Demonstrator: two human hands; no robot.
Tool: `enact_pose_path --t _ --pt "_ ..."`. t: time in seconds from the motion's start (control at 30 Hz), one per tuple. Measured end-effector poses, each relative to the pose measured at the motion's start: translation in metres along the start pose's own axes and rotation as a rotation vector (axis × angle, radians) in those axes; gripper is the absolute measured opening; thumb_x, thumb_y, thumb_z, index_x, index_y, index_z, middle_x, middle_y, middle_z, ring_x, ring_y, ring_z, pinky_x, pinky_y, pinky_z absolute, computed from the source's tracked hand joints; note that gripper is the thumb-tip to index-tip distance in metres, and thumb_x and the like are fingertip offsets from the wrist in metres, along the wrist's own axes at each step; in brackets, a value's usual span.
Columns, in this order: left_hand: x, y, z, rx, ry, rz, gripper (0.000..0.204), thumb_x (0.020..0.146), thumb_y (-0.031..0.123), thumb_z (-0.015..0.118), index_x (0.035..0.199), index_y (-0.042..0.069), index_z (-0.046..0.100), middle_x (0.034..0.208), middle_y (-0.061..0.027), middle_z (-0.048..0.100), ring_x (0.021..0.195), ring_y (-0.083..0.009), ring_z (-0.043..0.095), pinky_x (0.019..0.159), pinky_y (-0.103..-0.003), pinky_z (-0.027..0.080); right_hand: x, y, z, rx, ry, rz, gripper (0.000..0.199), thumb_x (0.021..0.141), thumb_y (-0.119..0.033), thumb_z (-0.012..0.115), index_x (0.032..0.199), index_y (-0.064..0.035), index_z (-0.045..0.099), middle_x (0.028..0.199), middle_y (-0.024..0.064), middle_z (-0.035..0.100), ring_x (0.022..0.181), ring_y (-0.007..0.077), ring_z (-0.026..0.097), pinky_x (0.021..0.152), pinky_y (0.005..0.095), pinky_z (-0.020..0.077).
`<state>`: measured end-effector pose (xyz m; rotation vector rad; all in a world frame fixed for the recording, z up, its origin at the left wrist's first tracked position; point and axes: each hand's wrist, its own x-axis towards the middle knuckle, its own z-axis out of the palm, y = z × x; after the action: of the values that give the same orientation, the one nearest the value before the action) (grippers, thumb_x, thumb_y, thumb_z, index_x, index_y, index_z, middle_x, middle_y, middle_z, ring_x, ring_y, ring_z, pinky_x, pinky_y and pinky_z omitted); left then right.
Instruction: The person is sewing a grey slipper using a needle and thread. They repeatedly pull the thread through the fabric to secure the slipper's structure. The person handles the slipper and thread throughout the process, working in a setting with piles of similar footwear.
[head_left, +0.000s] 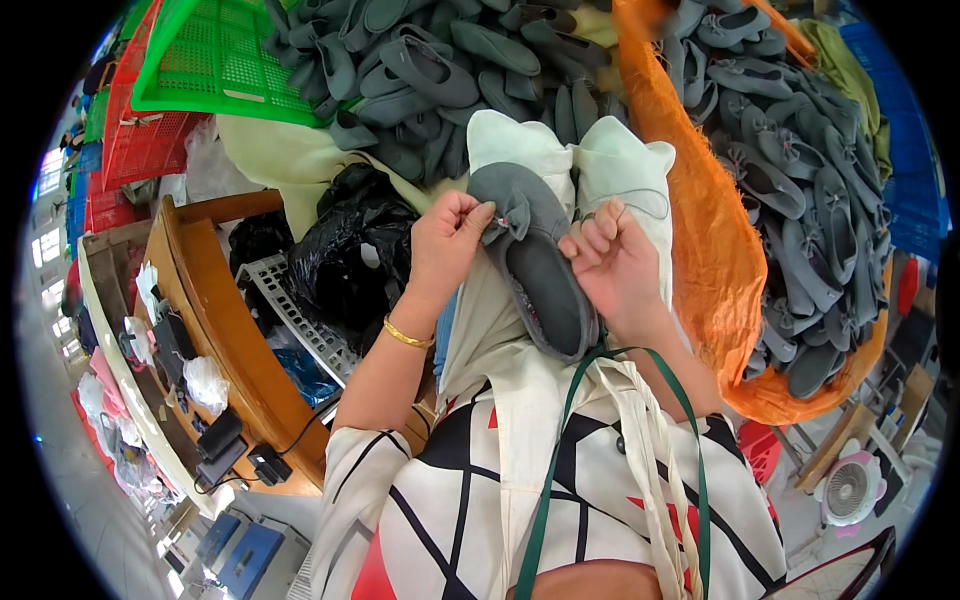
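Patterned shirt: Showed red and black shapes on white, just behind the heel.
Grey shoe: Lay over the lap between both hands, opening upward, heel toward the body, toe pointing away.
Handling: Appeared light, with a soft, matte fabric upper and a firmer sole; seemed unlikely to slip or break.
Hold point: Judged best at the heel or along the sole edges, sparing the bow any hard pull.
Right hand: Curled its fingers beside the opening's edge; could not be told whether pinching anything.
Left hand: Pinched the bow between thumb and forefinger.
Black plastic bag: Lay bunched left of the left hand.
Orange sack: Gaped at right, full of grey shoes.
Green basket: Stood at far left.
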<state>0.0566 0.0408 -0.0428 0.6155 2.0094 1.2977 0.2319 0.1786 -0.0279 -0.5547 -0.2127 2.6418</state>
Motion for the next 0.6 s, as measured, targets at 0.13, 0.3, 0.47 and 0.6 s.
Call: enact_pose_path --t 0.13,0.3,0.47,0.6 --pt "-0.002 0.020 0.004 0.332 0.060 0.285 0.014 0.091 0.016 0.069 0.094 0.004 0.063 0.076 -0.0010 0.060 0.065 -0.0136 0.058 0.059 -0.028 0.047 -0.001 -0.006 0.017 -0.725 -0.022 -0.362 0.023 0.101 -0.020 0.051 0.084 -0.0044 0.055 0.072 0.0031 0.050 0.072 0.0173 0.050 0.071 0.0344 0.0433" --pt "-0.005 0.029 0.008 0.557 0.063 0.550 0.013 0.086 0.015 0.068 0.096 0.009 0.063 0.088 -0.0098 0.060 0.077 -0.0295 0.062 0.065 -0.037 0.051 -0.039 -0.043 0.011 -1.831 -0.099 -0.681 0.014 0.094 -0.012 0.061 0.101 -0.0003 0.064 0.077 0.0081 0.056 0.072 0.0204 0.055 0.073 0.0283 0.0479" --pt "-0.003 0.037 0.006 0.410 -0.092 0.304 0.023 0.087 0.026 0.069 0.090 0.004 0.061 0.084 -0.0113 0.060 0.073 -0.0286 0.061 0.063 -0.036 0.049 -0.069 -0.094 -0.024 -2.107 0.131 -0.693 0.012 0.090 -0.007 0.064 0.101 -0.0021 0.064 0.080 0.0117 0.061 0.072 0.0219 0.061 0.068 0.0282 0.0484" --pt "0.001 0.059 0.012 0.713 -0.097 0.249 0.037 0.086 0.037 0.069 0.084 0.001 0.061 0.075 -0.0117 0.059 0.066 -0.0277 0.058 0.061 -0.035 0.047 -0.067 -0.091 -0.011 -1.742 0.483 -0.522 0.011 0.092 -0.007 0.063 0.103 -0.0032 0.064 0.084 0.0088 0.066 0.083 0.0149 0.067 0.070 0.0279 0.0509"
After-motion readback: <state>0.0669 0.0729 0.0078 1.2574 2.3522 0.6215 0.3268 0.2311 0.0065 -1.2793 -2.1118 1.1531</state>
